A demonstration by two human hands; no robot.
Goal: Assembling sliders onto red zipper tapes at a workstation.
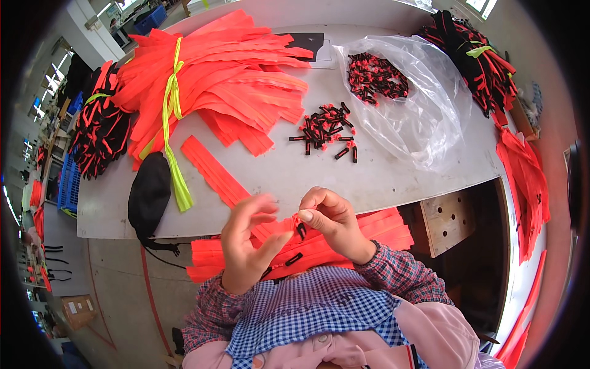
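Note:
Above my lap, my right hand (333, 222) pinches the end of an orange zipper tape (212, 172) between thumb and forefinger. A black zipper pull (301, 231) hangs just below those fingertips. My left hand (249, 240) is beside it, slightly blurred, its fingers apart and its thumb reaching toward the tape. From between my hands the tape runs up and left onto the table. Across my lap lie several orange zippers (393, 229), with a black pull (294, 259) on them. Beyond my hands is a loose pile of black-and-orange zipper pulls (326, 126).
A large orange zipper bundle (227, 74), tied with a yellow strip (171, 111), covers the table's (276, 178) far left. A clear plastic bag (430, 117) holds more pulls. Black-and-orange bundles lie at both sides. A black pouch (149, 194) sits at the left edge.

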